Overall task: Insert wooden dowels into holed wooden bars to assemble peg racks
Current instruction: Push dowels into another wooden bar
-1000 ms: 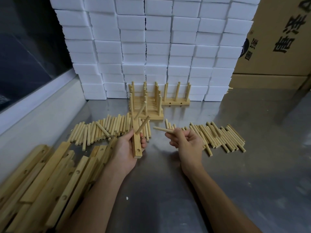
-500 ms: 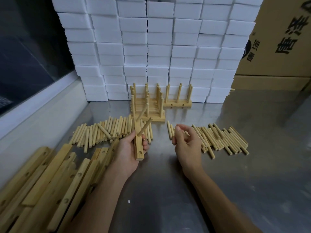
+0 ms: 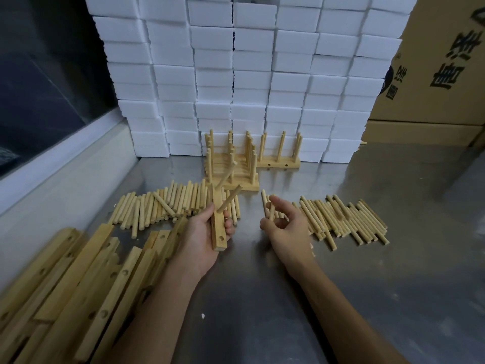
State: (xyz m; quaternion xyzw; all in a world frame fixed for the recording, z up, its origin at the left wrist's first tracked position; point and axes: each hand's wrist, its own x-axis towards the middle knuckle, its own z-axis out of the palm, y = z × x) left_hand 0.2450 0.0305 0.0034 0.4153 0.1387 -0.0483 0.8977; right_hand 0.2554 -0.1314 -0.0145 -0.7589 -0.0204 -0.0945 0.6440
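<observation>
My left hand [image 3: 200, 243] grips a holed wooden bar [image 3: 219, 233] that points away from me. Two dowels [image 3: 231, 199] stand slanted in its far holes, and the near hole is open. To the right of the bar, my right hand [image 3: 288, 232] pinches a single dowel [image 3: 271, 210] upright between thumb and fingers, a short gap away. Loose dowels lie in a left pile [image 3: 157, 206] and a right pile [image 3: 349, 219]. Bare holed bars [image 3: 78, 279] are heaped at the lower left.
Finished peg racks [image 3: 232, 169] stand behind my hands, with one more rack [image 3: 278, 160] against a wall of white foam blocks [image 3: 249, 74]. Cardboard boxes [image 3: 441, 61] fill the back right. A white window ledge [image 3: 65, 166] borders the metal table [image 3: 262, 298] on the left.
My right hand turned its dowel from pointing left toward the bar to standing upright in the fingers and drew slightly back. The left hand kept the bar nearly still.
</observation>
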